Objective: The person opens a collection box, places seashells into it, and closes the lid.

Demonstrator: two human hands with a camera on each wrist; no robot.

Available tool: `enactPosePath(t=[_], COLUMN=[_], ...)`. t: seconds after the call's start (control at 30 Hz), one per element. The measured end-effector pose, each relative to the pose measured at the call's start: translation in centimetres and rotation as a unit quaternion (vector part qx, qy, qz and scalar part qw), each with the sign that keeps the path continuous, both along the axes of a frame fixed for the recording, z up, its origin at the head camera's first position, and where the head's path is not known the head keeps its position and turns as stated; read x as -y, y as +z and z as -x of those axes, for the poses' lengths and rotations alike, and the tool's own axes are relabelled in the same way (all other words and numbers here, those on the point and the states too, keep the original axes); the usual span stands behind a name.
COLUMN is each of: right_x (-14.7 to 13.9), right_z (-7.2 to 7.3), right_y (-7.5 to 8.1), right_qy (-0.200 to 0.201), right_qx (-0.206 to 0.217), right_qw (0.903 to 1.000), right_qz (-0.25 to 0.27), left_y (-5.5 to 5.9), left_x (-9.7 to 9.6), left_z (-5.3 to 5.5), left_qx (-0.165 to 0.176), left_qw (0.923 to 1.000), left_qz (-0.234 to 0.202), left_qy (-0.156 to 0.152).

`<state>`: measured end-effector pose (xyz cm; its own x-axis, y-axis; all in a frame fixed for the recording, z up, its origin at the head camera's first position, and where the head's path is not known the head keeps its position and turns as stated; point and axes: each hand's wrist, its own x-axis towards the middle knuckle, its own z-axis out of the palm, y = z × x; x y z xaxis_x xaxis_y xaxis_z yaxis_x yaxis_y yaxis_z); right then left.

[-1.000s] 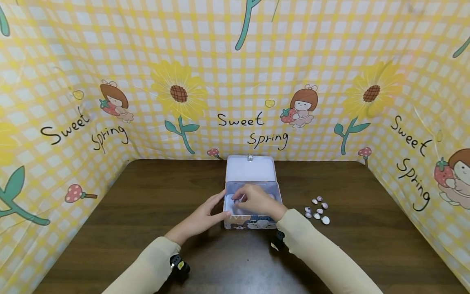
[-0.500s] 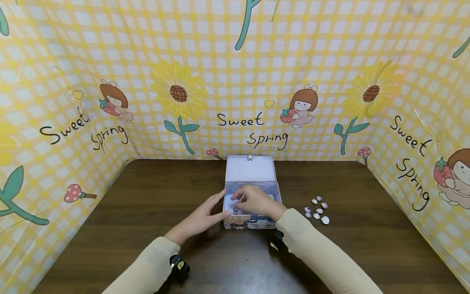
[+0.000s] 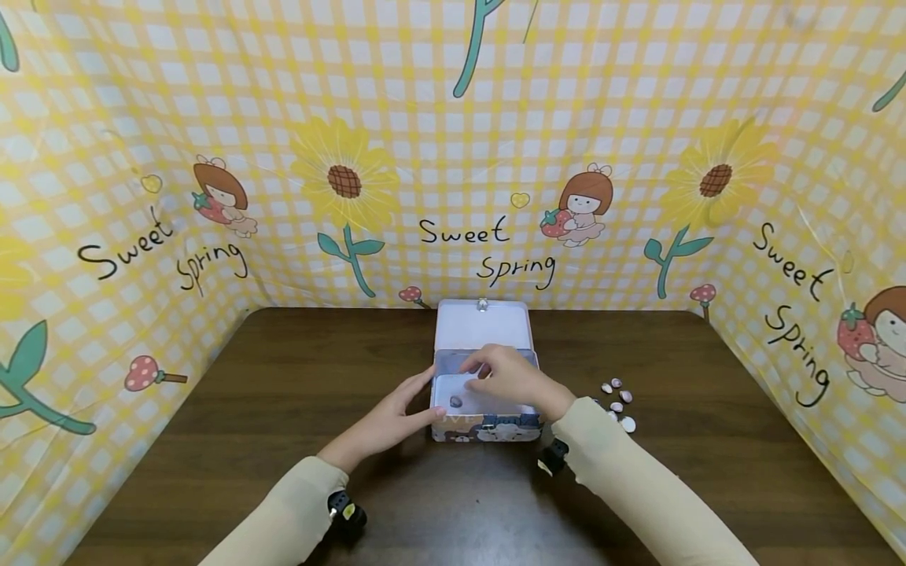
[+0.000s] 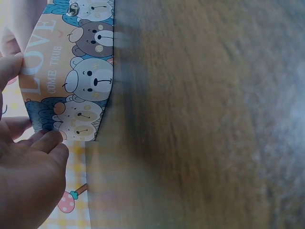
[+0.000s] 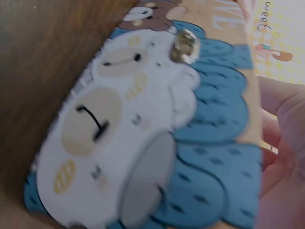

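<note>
A tin box (image 3: 463, 428) with cartoon bears on its front stands on the table, its white lid (image 3: 481, 326) raised at the back. My left hand (image 3: 385, 420) holds the box's left side, thumb at the front rim and fingers along the side wall; the left wrist view shows these fingers (image 4: 50, 140) at the bear-printed corner. One small dark-looking shell (image 3: 455, 402) lies on the box floor at the left. Over the box's right half hovers my right hand (image 3: 513, 377), fingers loosely bent and apart, nothing showing between them. The right wrist view has the box front covering part of that hand.
Several small white and purple shells (image 3: 626, 397) lie in a loose group on the brown wooden table (image 3: 318, 346), right of the box. My right sleeve partly hides some of them. A yellow checked cloth (image 3: 453, 141) surrounds the table's back and sides.
My right hand has let go of the shell, which now lies in the box, and has drawn back to the right. The left hand has stayed on the box.
</note>
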<state>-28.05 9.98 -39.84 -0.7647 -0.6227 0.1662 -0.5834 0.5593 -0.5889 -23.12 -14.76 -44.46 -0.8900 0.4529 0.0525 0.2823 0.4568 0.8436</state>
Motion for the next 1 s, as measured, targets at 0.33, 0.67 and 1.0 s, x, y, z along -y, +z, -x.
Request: enactPosePath(t=[0.33, 0.67, 1.0], right_x=[-3.7, -7.5, -10.7], right_z=[-0.4, -0.9, -1.4], right_y=[1.4, 2.1, 1.1], right_qy=[-0.021, -0.059, -0.092], right_qx=[-0.021, -0.032, -0.017], right_qw=[0.9989, 0.9970, 0.9954], right_qz=[0.036, 0.038, 0.022], left_y=[0.2, 0.1, 0.1], left_x=[-0.1, 0.0, 0.0], left_z=[-0.1, 0.0, -0.1], left_qx=[0.001, -0.001, 0.002], left_qw=[1.0000, 1.0000, 1.0000], left_qz=[-0.007, 0.001, -0.002], left_qy=[-0.002, -0.002, -0.002])
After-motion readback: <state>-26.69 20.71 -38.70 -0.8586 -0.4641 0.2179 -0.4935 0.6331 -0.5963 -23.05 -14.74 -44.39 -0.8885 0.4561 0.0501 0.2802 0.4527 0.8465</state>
